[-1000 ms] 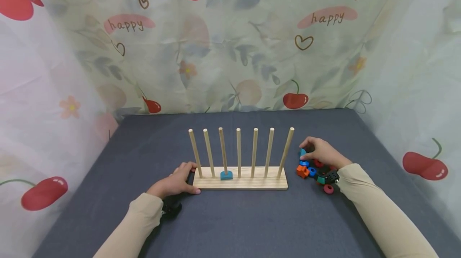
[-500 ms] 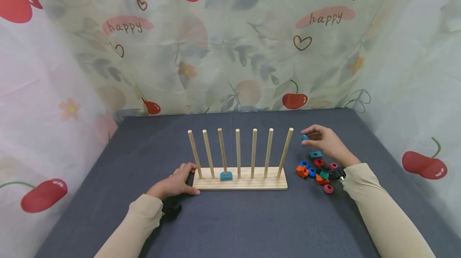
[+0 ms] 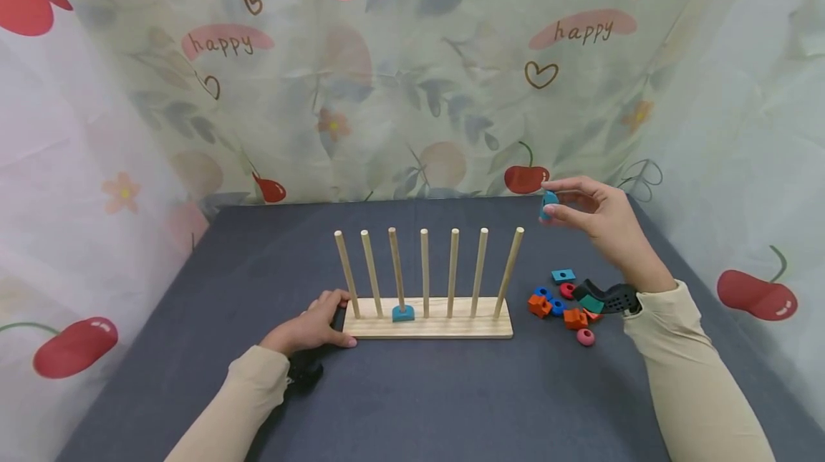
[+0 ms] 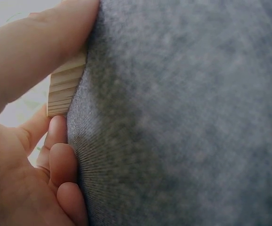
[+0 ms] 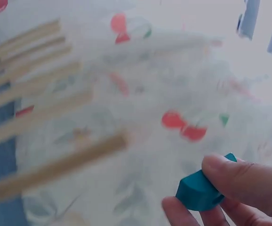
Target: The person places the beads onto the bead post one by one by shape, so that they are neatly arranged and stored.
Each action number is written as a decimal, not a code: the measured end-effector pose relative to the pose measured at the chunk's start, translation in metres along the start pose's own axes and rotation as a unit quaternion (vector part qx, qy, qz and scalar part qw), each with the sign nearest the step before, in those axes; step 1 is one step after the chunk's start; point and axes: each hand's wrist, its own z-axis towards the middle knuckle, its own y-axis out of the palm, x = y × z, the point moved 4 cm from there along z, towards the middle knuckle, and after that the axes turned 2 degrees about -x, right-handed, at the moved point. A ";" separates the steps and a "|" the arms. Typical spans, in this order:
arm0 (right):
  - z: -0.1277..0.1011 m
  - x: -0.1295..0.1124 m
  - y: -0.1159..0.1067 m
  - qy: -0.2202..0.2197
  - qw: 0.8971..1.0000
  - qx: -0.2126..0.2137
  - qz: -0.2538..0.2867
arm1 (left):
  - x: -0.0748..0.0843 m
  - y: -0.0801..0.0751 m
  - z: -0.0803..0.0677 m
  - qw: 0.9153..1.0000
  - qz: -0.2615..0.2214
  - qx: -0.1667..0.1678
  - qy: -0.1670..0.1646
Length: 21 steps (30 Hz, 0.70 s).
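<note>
A wooden peg stand [image 3: 451, 328] with a row of several upright dowels rests on the dark cloth. One blue block [image 3: 403, 314] sits at the foot of its third dowel from the left. My left hand [image 3: 314, 324] grips the stand's left end, thumb at the front corner and fingers behind; the end grain of the wooden base [image 4: 66, 89] shows between them in the left wrist view. Raised above the table to the right of the dowels, my right hand [image 3: 596, 218] pinches a teal-blue block [image 5: 199, 190] with a rounded side between thumb and fingers.
On the cloth right of the stand lies a loose group of small holed pieces: a flat blue block [image 3: 563, 276], orange blocks [image 3: 540, 306], blue rings [image 3: 557, 307], a pink ring [image 3: 585, 337] and a green block [image 3: 590, 304]. Printed curtains [image 3: 412, 89] enclose the table's back and sides.
My right hand has lifted the blue block from the pile of pieces, up and away from the table. My left hand stays on the stand's end.
</note>
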 end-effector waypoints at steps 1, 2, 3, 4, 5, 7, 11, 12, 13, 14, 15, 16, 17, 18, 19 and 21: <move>0.000 -0.009 0.001 -0.013 1.000 0.006 -0.009 | 0.000 0.000 0.000 1.000 0.001 -0.001 0.000; -0.001 -0.017 0.002 -0.026 0.999 0.012 -0.019 | 0.000 0.000 0.000 1.000 0.001 -0.001 -0.001; -0.001 -0.024 0.002 -0.036 0.999 0.018 -0.028 | 0.000 0.000 0.000 1.000 0.001 -0.001 -0.002; -0.001 -0.031 0.004 -0.048 0.998 0.023 -0.037 | 0.001 0.000 0.000 1.000 0.000 -0.001 -0.002; -0.002 -0.037 0.005 -0.059 0.997 0.024 -0.034 | 0.000 0.000 0.000 1.000 -0.001 -0.002 -0.003; -0.003 -0.048 0.009 -0.077 0.996 0.026 -0.023 | 0.000 0.001 0.000 1.000 0.000 -0.003 0.000; -0.006 -0.064 0.014 -0.108 0.994 0.031 0.001 | -0.002 0.002 0.001 1.000 0.002 -0.002 0.001; -0.007 -0.066 0.015 -0.112 0.993 0.034 0.005 | -0.003 0.002 0.001 1.000 0.004 -0.002 0.002; -0.009 -0.068 0.016 -0.116 0.993 0.035 0.010 | -0.003 0.002 0.001 1.000 0.006 -0.002 0.003; -0.011 -0.070 0.017 -0.118 0.992 0.034 0.019 | -0.004 0.002 0.001 1.000 0.007 -0.002 0.002; -0.013 -0.072 0.019 -0.122 0.991 0.028 0.039 | -0.005 0.002 0.001 1.000 0.008 -0.002 0.004; -0.014 -0.074 0.020 -0.125 0.990 0.021 0.060 | -0.005 0.002 0.001 1.000 0.010 -0.002 0.005; -0.016 -0.077 0.022 -0.127 0.988 0.013 0.083 | -0.005 0.002 0.001 1.000 0.010 -0.002 0.005; -0.017 -0.079 0.025 -0.130 0.986 0.003 0.109 | -0.005 0.002 0.001 1.000 0.010 -0.002 0.006; -0.019 -0.081 0.028 -0.133 0.982 -0.007 0.131 | -0.004 0.002 0.001 1.000 0.012 -0.002 0.009; -0.021 -0.086 0.035 -0.141 0.975 -0.025 0.172 | -0.003 0.002 0.002 1.000 0.011 -0.002 0.008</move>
